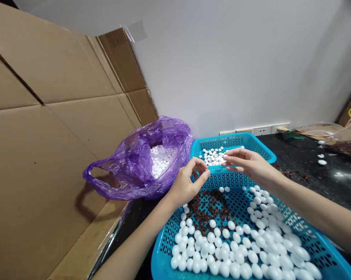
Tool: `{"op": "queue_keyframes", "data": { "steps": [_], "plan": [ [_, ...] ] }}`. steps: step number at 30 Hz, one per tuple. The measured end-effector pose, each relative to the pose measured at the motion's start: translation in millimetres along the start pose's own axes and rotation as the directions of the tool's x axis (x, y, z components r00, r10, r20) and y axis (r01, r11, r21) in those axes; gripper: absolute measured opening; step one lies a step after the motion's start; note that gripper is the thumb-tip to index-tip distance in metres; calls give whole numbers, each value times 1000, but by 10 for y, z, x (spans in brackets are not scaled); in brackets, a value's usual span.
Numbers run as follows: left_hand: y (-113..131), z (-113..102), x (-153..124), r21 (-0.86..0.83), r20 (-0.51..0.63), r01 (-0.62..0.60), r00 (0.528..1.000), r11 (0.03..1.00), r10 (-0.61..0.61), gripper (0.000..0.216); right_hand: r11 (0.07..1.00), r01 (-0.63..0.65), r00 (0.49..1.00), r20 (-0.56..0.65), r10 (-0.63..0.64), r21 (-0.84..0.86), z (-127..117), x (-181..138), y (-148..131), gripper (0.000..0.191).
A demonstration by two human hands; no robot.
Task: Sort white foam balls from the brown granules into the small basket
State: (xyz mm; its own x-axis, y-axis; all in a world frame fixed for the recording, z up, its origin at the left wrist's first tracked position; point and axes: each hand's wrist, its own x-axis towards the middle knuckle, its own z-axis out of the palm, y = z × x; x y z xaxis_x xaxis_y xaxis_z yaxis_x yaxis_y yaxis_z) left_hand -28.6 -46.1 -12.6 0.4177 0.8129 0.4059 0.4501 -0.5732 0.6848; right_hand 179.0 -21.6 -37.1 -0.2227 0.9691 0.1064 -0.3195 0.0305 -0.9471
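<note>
A near blue basket holds several white egg-shaped balls and a patch of dark brown bits. Behind it a far blue basket holds smaller white balls. My left hand hovers over the far edge of the near basket, with its fingers curled towards the thumb in a loose pinch; what it holds, if anything, is hidden. My right hand reaches left over the front rim of the far basket, its fingers stretched out and apart from the thumb, with nothing visible between them.
A purple plastic bag full of small white balls lies left of the baskets. Large cardboard sheets lean along the left. The black counter carries loose white balls, brown crumbs and a clear container at the right. Wall sockets sit behind.
</note>
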Motion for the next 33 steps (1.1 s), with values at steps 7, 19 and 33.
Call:
{"op": "queue_keyframes", "data": {
  "steps": [7, 19, 33],
  "plan": [
    [-5, -4, 1, 32, 74, 4, 997, 999, -6, 9, 990, 32, 989, -146, -12, 138, -72, 38, 43, 27],
    [-54, -25, -18, 240, 503, -85, 863, 967, -49, 10, 950, 123, 970, 237, -54, -287, 34, -31, 22, 10],
    [-61, -10, -19, 259, 634, -156, 772, 953, -46, 8, 597, 368, 767, 596, 238, -713, 71, -191, -51, 8]
  ]
}}
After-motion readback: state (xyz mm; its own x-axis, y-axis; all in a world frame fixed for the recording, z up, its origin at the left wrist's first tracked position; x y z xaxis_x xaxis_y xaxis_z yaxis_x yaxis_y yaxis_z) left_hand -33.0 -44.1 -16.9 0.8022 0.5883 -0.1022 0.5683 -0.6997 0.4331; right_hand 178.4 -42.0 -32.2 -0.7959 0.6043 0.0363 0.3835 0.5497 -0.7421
